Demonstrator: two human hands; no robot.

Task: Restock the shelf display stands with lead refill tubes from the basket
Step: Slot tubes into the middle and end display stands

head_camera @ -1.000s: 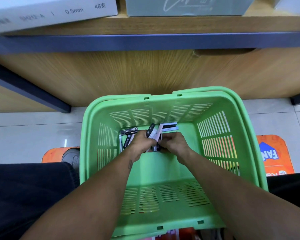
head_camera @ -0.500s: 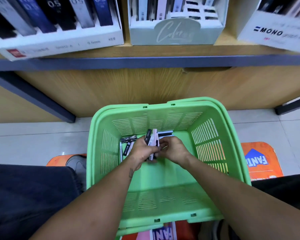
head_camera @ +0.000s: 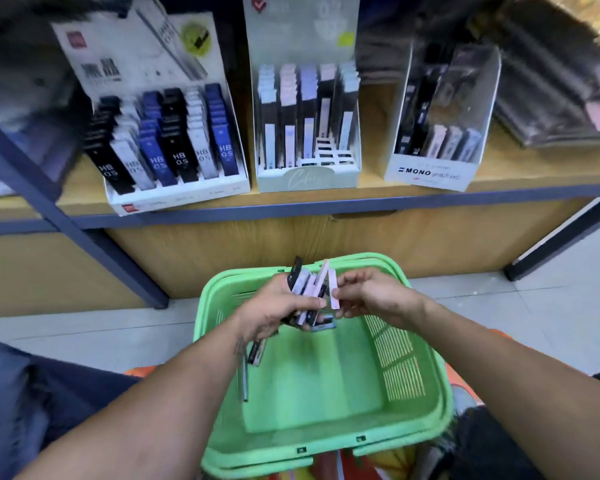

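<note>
Pale tiled floor (head_camera: 84,327) spreads under a wood shelf (head_camera: 222,199) edged with a dark rail (head_camera: 291,207), a wood panel (head_camera: 257,244) below it, dark slanted posts (head_camera: 66,230) either side, orange mat (head_camera: 137,370) low left.

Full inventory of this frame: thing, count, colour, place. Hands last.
basket: one, green, on the floor below the shelf.
lead refill tubes: a bunch, black, white and pink, held above the basket; a few more in the basket.
HB 0.5 display stand: one, white, shelf left.
pale green display stand: one, shelf centre.
MONO display stand: one, white, shelf right.
shelf: wood, blue edge.
left hand: grips the bunch.
right hand: pinches one tube.
</note>
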